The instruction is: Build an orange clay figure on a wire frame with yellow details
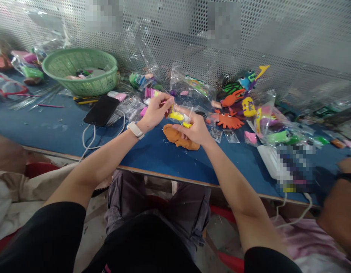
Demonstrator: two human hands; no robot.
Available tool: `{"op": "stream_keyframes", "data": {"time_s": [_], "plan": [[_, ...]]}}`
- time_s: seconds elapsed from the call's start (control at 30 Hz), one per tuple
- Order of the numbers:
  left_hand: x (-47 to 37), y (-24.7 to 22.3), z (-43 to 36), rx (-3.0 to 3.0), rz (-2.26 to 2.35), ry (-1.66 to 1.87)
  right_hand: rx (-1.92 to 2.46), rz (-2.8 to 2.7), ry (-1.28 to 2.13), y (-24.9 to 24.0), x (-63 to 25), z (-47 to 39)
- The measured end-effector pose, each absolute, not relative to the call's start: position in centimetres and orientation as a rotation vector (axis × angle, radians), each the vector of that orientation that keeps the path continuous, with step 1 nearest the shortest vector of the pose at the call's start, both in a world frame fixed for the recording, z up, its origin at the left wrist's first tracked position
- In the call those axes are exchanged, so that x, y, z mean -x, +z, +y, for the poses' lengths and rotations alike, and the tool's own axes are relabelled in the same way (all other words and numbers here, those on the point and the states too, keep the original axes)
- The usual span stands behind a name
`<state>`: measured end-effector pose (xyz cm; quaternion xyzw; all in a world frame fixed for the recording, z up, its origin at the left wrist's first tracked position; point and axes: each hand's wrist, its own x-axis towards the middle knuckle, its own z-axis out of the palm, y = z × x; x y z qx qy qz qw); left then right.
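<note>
Between my two hands is a small clear plastic packet with yellow clay (177,115) in it. My left hand (159,110) pinches the packet's left end, fingers pressed together. At its right end my right hand (195,128) grips the packet, closed around it near a yellow piece. Just below, a flat brown clay shape (181,138) lies on the blue table (152,155), partly covered by my right fingers. An orange crab figure (229,120) lies to the right of my right hand.
A green basket (81,85) and a black phone (101,110) with a white cable stand to the left. Plastic bags and coloured clay line the back. A white case (268,161) lies at the right, and other people's arms show at both sides.
</note>
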<state>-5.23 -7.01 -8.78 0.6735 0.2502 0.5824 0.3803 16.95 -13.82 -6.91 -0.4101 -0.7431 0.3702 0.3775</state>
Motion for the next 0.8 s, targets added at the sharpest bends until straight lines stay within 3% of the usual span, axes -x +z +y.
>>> {"op": "stream_keyframes", "data": {"time_s": [0.8], "plan": [[4.94,-8.89,-7.10,-1.858,0.640,1.568,1.039,-1.940,0.957,-6.64,-16.50,-14.29]]}}
